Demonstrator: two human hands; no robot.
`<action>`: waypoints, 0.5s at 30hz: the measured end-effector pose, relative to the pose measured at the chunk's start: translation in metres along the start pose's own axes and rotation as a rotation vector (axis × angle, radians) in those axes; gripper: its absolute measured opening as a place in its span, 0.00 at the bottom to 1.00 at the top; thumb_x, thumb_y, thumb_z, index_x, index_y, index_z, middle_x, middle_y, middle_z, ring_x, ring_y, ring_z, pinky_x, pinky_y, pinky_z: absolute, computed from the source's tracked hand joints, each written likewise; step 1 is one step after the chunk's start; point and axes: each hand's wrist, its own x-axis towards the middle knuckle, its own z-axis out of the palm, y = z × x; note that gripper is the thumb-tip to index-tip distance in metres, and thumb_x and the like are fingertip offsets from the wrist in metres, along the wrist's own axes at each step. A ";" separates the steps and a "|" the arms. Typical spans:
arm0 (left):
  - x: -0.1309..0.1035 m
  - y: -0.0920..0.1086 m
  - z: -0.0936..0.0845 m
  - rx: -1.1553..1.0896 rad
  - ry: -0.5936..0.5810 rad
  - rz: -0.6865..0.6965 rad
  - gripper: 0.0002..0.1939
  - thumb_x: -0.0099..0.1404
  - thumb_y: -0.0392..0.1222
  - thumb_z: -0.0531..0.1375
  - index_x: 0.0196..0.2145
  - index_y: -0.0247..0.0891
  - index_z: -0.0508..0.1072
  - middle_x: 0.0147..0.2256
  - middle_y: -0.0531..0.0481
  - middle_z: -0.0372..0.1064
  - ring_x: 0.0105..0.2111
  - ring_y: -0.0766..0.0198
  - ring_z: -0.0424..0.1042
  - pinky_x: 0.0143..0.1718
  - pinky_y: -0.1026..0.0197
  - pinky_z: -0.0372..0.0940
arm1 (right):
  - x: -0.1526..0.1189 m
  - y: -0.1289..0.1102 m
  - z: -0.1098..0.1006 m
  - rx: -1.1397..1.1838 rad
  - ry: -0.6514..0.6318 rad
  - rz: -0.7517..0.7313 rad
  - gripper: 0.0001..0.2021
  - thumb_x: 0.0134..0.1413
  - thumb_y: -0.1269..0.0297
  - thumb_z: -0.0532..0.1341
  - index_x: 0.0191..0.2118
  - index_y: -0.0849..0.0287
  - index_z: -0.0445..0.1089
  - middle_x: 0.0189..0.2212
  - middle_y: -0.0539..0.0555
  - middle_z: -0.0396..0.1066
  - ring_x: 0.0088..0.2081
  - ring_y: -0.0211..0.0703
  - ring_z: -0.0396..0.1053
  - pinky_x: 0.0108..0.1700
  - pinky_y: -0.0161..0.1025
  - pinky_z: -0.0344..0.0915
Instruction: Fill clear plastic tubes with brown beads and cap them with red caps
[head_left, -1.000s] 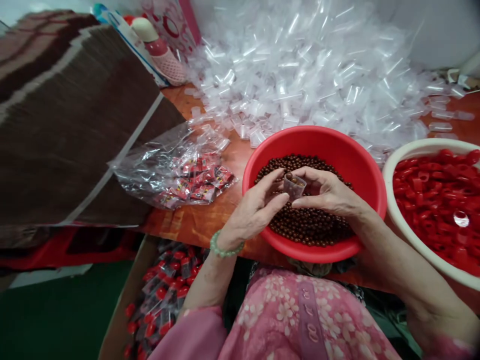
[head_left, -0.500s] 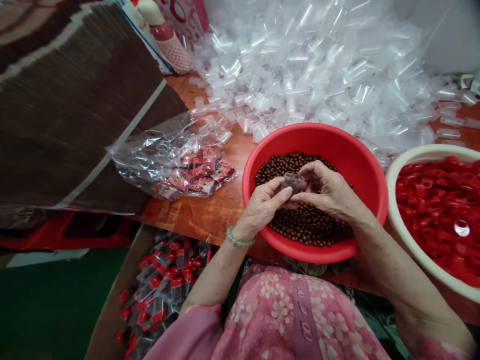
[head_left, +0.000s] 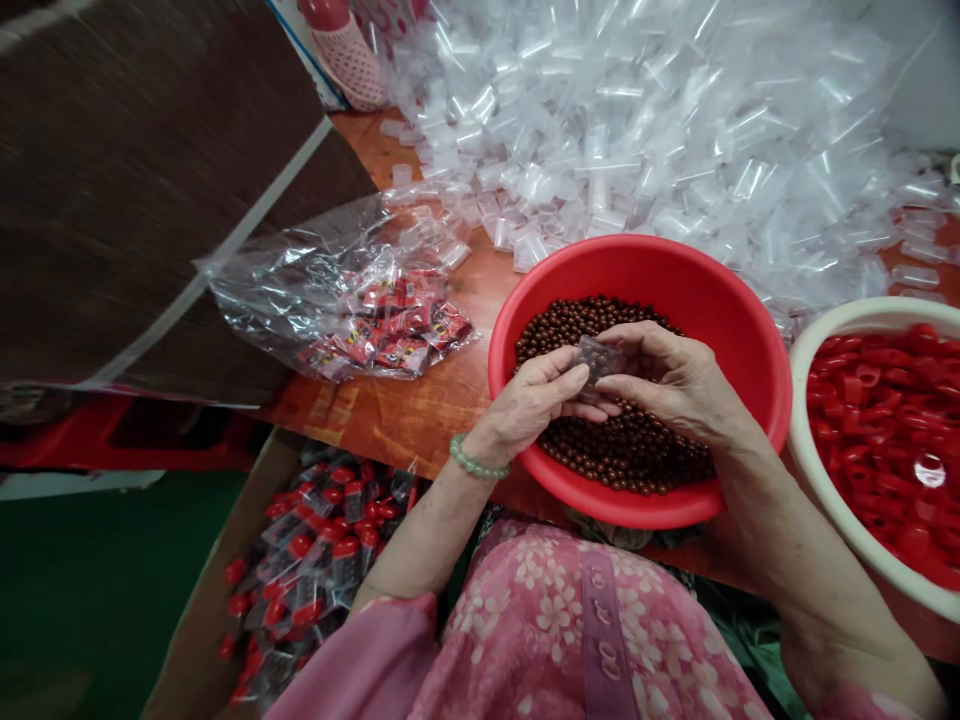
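Note:
A small clear plastic container (head_left: pixel 597 357), dark-looking inside, sits between my two hands above the red basin (head_left: pixel 720 290). My left hand (head_left: pixel 536 400), with a green bead bracelet (head_left: pixel 478 459) at the wrist, is closed round its left side. The thumb and fingers of my right hand (head_left: pixel 679 380) pinch its right end and cover part of it. Below both hands, shiny brown beads (head_left: pixel 630 465) fill the basin's bottom. What exactly is inside the container is too small to make out.
Clear plastic tubes (head_left: pixel 660 130) are heaped behind the basin. To the right, a cream basin (head_left: pixel 801 400) holds red plastic caps (head_left: pixel 885 430). A plastic bag (head_left: pixel 270 290) with red packets (head_left: pixel 405 320) lies left. Below, a cardboard box (head_left: pixel 202 600) holds red-capped containers (head_left: pixel 322 540).
The container is tilted differently between my fingers, its near end now raised. My right fingers have shifted along it. The whole view has moved slightly.

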 end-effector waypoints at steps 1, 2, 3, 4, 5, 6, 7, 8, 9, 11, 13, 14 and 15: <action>0.000 0.000 0.000 -0.016 -0.005 -0.003 0.25 0.64 0.54 0.69 0.51 0.34 0.72 0.45 0.40 0.80 0.39 0.58 0.83 0.40 0.63 0.77 | 0.000 0.000 -0.001 0.001 0.008 0.001 0.17 0.56 0.61 0.71 0.51 0.57 0.76 0.45 0.55 0.81 0.44 0.46 0.78 0.50 0.44 0.74; 0.000 0.000 -0.001 -0.032 -0.010 -0.005 0.25 0.65 0.53 0.68 0.51 0.34 0.71 0.45 0.41 0.80 0.39 0.58 0.84 0.40 0.62 0.77 | 0.000 0.000 -0.001 0.003 0.011 0.000 0.17 0.56 0.60 0.71 0.51 0.57 0.77 0.46 0.55 0.81 0.45 0.47 0.79 0.52 0.45 0.74; 0.000 0.000 -0.001 -0.049 -0.017 -0.008 0.24 0.66 0.53 0.67 0.52 0.34 0.70 0.44 0.41 0.81 0.39 0.57 0.84 0.40 0.61 0.78 | 0.000 0.000 -0.001 0.008 0.008 -0.002 0.18 0.56 0.59 0.71 0.51 0.57 0.77 0.47 0.56 0.81 0.46 0.48 0.79 0.53 0.46 0.74; 0.001 0.000 -0.001 -0.065 -0.026 -0.011 0.24 0.67 0.53 0.66 0.52 0.34 0.70 0.43 0.41 0.81 0.39 0.56 0.84 0.41 0.60 0.78 | 0.001 0.001 -0.002 0.014 -0.002 -0.002 0.17 0.56 0.59 0.71 0.51 0.57 0.78 0.47 0.56 0.81 0.46 0.48 0.79 0.54 0.46 0.74; 0.001 0.000 -0.002 -0.079 -0.037 -0.015 0.23 0.68 0.52 0.65 0.53 0.34 0.69 0.43 0.40 0.81 0.40 0.55 0.84 0.41 0.60 0.78 | 0.001 0.001 -0.001 0.021 -0.013 -0.002 0.17 0.56 0.59 0.71 0.51 0.57 0.78 0.47 0.56 0.81 0.46 0.48 0.79 0.53 0.46 0.74; 0.001 0.000 -0.003 -0.092 -0.047 -0.017 0.22 0.69 0.52 0.64 0.53 0.34 0.69 0.43 0.40 0.81 0.40 0.54 0.84 0.41 0.59 0.78 | 0.002 0.000 -0.001 0.031 -0.021 -0.003 0.17 0.56 0.59 0.71 0.50 0.57 0.79 0.46 0.56 0.81 0.45 0.48 0.79 0.53 0.46 0.74; 0.001 0.000 -0.003 -0.103 -0.056 -0.019 0.22 0.69 0.51 0.63 0.53 0.34 0.69 0.43 0.40 0.81 0.40 0.54 0.84 0.40 0.59 0.78 | 0.002 -0.001 -0.001 0.041 -0.022 -0.002 0.17 0.56 0.59 0.71 0.50 0.57 0.79 0.45 0.55 0.81 0.45 0.47 0.79 0.51 0.45 0.74; 0.001 0.000 -0.004 -0.110 -0.063 -0.020 0.21 0.70 0.51 0.63 0.53 0.34 0.69 0.44 0.39 0.81 0.39 0.54 0.84 0.40 0.60 0.78 | 0.001 -0.003 -0.001 0.048 -0.015 -0.001 0.17 0.56 0.59 0.71 0.51 0.56 0.79 0.44 0.55 0.81 0.43 0.46 0.79 0.50 0.44 0.75; 0.001 0.001 -0.004 -0.115 -0.066 -0.021 0.20 0.70 0.50 0.63 0.53 0.33 0.70 0.44 0.38 0.81 0.39 0.55 0.84 0.40 0.60 0.78 | -0.001 -0.005 -0.002 0.043 0.001 -0.001 0.18 0.55 0.58 0.72 0.51 0.56 0.79 0.42 0.54 0.81 0.41 0.45 0.78 0.47 0.43 0.75; 0.001 0.002 -0.006 -0.131 -0.058 -0.019 0.18 0.71 0.48 0.62 0.52 0.32 0.71 0.43 0.38 0.82 0.39 0.56 0.84 0.40 0.60 0.77 | -0.011 -0.010 -0.010 -0.027 0.069 -0.006 0.19 0.56 0.58 0.72 0.53 0.54 0.78 0.38 0.53 0.80 0.38 0.43 0.77 0.43 0.42 0.74; 0.001 0.004 -0.007 -0.165 -0.053 -0.009 0.15 0.72 0.46 0.61 0.50 0.32 0.72 0.42 0.38 0.82 0.39 0.56 0.84 0.41 0.60 0.77 | -0.029 -0.013 -0.030 -0.175 0.213 -0.010 0.18 0.57 0.58 0.71 0.53 0.51 0.78 0.37 0.53 0.79 0.37 0.42 0.75 0.43 0.42 0.73; 0.001 0.004 -0.007 -0.188 -0.056 -0.003 0.14 0.72 0.45 0.60 0.50 0.32 0.72 0.41 0.39 0.82 0.39 0.56 0.84 0.41 0.60 0.77 | -0.040 -0.012 -0.042 -0.263 0.309 -0.005 0.17 0.58 0.58 0.71 0.53 0.51 0.78 0.38 0.54 0.79 0.38 0.43 0.75 0.45 0.44 0.73; 0.001 0.005 -0.008 -0.209 -0.060 0.004 0.14 0.72 0.44 0.60 0.50 0.32 0.72 0.41 0.39 0.82 0.39 0.56 0.84 0.41 0.59 0.77 | -0.051 -0.012 -0.056 -0.344 0.424 0.009 0.17 0.58 0.58 0.71 0.53 0.51 0.78 0.39 0.55 0.79 0.39 0.44 0.75 0.47 0.46 0.72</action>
